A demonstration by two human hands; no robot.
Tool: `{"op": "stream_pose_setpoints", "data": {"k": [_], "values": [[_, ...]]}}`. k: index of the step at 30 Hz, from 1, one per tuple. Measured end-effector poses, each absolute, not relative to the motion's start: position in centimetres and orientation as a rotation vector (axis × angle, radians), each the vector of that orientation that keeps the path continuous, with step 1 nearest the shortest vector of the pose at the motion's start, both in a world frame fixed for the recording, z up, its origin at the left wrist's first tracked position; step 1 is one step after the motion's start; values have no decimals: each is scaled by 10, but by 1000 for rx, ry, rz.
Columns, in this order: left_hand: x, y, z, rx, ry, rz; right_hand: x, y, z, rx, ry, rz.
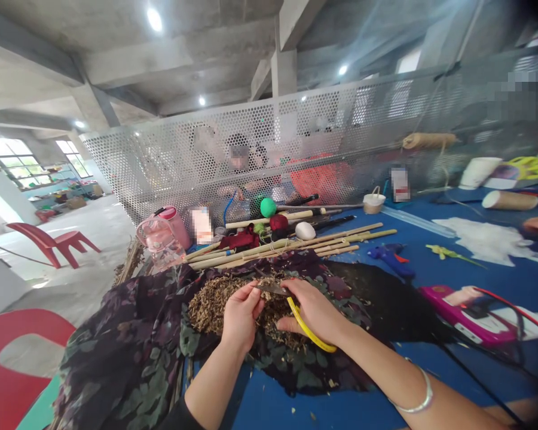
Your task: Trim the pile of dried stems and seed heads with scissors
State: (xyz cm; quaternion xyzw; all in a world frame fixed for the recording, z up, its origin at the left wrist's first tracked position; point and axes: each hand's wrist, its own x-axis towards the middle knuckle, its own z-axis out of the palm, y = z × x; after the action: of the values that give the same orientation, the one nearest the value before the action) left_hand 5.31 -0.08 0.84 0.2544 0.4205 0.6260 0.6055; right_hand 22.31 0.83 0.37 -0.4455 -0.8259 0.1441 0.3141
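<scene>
My right hand (pixel 311 307) grips a pair of scissors with yellow handles (pixel 307 328), their dark blades pointing left. Close to the blade tips, my left hand (pixel 242 313) pinches with thumb and forefinger; whatever lies between them is too small to name. Beneath both hands spreads a heap of brown dried plant bits (pixel 210 301). The heap rests on a dark cloth with a leaf and flower pattern (pixel 138 322), which lies over the blue table (pixel 278 397).
Bamboo sticks (pixel 341 243), a green ball (pixel 268 207) and a white egg-shaped piece (pixel 305 230) lie beyond the heap. To the right are a blue glue gun (pixel 392 258) and a magenta power strip (pixel 468 316). A perforated metal screen (pixel 170 161) stands behind; people sit past it.
</scene>
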Motion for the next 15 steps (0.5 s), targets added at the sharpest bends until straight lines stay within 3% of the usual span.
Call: {"op": "stream_pose_setpoints", "data": {"k": [15], "values": [[56, -5, 3, 870, 1110, 1521, 217, -1, 11, -1128, -2168, 523]]}}
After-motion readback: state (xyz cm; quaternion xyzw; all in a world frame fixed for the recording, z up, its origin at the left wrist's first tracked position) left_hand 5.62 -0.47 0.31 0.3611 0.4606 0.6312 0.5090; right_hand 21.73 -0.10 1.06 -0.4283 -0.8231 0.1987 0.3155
